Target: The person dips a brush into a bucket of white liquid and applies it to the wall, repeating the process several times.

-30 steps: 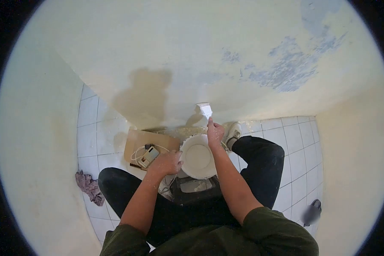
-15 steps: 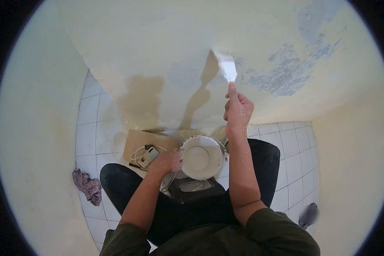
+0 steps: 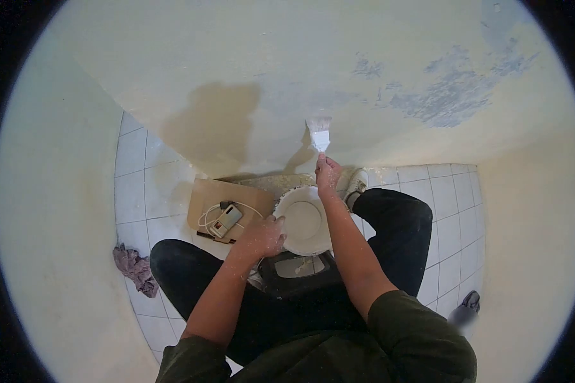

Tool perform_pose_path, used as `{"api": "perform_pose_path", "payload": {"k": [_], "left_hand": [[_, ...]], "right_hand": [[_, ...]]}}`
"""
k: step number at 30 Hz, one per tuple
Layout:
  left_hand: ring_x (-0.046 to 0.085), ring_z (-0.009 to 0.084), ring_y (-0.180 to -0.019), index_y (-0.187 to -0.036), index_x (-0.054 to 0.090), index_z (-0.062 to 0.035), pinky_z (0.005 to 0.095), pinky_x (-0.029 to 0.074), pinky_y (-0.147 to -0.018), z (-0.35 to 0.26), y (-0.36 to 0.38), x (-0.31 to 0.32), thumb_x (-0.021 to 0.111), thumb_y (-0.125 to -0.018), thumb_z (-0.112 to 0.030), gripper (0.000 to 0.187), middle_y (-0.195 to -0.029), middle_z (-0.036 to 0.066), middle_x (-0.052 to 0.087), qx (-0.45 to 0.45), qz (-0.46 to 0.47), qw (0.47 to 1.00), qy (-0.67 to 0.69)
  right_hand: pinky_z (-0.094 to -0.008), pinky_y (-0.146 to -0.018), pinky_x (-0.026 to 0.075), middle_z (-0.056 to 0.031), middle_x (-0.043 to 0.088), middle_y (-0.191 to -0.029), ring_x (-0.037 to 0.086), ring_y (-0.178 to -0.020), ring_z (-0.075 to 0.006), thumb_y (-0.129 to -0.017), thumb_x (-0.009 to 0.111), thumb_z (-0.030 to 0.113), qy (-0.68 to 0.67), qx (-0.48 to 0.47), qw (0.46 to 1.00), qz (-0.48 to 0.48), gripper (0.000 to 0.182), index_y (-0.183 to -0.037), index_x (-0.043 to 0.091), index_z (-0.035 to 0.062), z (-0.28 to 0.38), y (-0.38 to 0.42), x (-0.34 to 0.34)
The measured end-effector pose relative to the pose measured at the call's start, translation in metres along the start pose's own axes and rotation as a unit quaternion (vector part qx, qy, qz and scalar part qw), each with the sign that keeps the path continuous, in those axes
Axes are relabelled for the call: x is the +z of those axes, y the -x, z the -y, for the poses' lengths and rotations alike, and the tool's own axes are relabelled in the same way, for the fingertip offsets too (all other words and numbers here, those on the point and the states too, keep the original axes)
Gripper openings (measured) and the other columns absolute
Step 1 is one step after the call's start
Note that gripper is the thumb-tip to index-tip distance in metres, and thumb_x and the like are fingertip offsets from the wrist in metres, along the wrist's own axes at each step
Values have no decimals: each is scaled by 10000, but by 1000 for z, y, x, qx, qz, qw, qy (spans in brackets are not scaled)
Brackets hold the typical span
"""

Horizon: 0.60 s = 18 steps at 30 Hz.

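Note:
My right hand (image 3: 328, 173) grips a putty knife (image 3: 320, 135) whose white blade presses against the cream wall (image 3: 287, 70) low down, just above the floor line. My left hand (image 3: 262, 237) holds the near-left rim of a white bucket (image 3: 303, 220) of white filler that stands between my knees. Both hands and forearms are speckled with white dust. Blue-grey scraped patches (image 3: 453, 96) show on the wall up to the right.
A cardboard sheet (image 3: 227, 204) with a phone and a white cable lies on the tiled floor left of the bucket. A dark tray (image 3: 295, 271) sits below the bucket. A purple rag (image 3: 134, 268) lies at left. My white shoe (image 3: 356, 185) touches the wall base.
My right hand rose with the putty knife to a higher spot on the wall, then came back down to the wall's base. The left hand stayed on the bucket rim.

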State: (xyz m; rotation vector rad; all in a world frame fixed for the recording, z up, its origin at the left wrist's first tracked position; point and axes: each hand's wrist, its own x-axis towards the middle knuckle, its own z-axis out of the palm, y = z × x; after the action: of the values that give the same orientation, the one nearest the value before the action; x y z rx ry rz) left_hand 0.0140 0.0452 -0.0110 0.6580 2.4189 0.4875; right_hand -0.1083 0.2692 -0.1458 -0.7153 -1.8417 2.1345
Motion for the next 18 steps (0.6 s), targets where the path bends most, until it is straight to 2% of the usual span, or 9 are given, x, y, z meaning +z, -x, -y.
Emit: {"api": "perform_pose_path", "payload": {"k": [2,4,7,10,12,13,14,16,18], "left_hand": [[587,411,-1114,-1373,468,-15,524,461,-957,-4,-2,-6,535,-941,-305,525,-1229,245,589,-1,46,999,-1],[580,414,-1125,-1371,471,-17,521,452,-975,-13,1,-15,537,-945,-311,522,-1235,246,583,-26,52,998,11],[610,401,-1051,-1344,496,-9,504,472,-920,-8,-5,-7,553,-930,-287,503,-1150,221,612,-19,28,999,-1],[628,391,-1018,-1335,507,-7,499,484,-883,1,-10,4,559,-924,-280,496,-1108,209,626,-6,11,1000,-10],[630,388,-1018,-1338,505,-8,504,483,-878,4,-12,8,559,-927,-285,498,-1110,211,624,-7,11,1000,-9],[632,386,-1016,-1339,504,-7,507,483,-875,5,-13,10,559,-928,-286,499,-1111,212,624,-9,13,1000,-10],[633,384,-1014,-1340,503,-7,510,482,-873,6,-14,11,559,-929,-287,500,-1113,214,623,-11,14,1000,-10],[634,382,-1013,-1347,495,-8,514,480,-871,7,-15,11,561,-931,-287,505,-1120,213,622,-15,27,999,-15],[634,381,-1013,-1354,488,-9,515,478,-873,7,-17,9,562,-932,-286,510,-1127,213,621,-19,35,999,-17]], "right_hand": [[-274,-472,241,58,404,-551,335,-501,-61,-944,662,288,28,14,999,-5,469,-567,483,74,-22,-4,-4],[-282,-475,238,63,390,-553,324,-505,-60,-948,656,287,54,21,998,-9,479,-559,466,81,-42,-8,-12],[-344,-505,338,1,498,-548,416,-508,-148,-922,675,335,104,45,993,-25,459,-589,566,38,-100,-24,-30],[-431,-618,455,-112,636,-636,539,-578,-288,-860,717,421,236,105,964,-58,444,-749,694,-9,-141,-31,-38],[-362,-539,415,-53,559,-572,493,-501,-197,-891,682,364,383,22,920,-76,429,-613,607,46,-174,-36,-40],[-351,-525,418,-46,554,-563,499,-489,-183,-895,675,357,399,39,912,-87,439,-581,592,62,-183,-36,-40],[-339,-512,421,-39,549,-555,505,-477,-168,-899,668,349,414,56,904,-96,453,-549,576,77,-192,-36,-39],[-363,-537,472,-70,605,-584,575,-505,-200,-885,673,377,328,201,915,-122,446,-559,600,82,-191,-35,-32],[-394,-529,477,-81,645,-622,614,-535,-219,-860,691,365,246,301,918,-78,406,-579,610,84,-166,-32,-23]]}}
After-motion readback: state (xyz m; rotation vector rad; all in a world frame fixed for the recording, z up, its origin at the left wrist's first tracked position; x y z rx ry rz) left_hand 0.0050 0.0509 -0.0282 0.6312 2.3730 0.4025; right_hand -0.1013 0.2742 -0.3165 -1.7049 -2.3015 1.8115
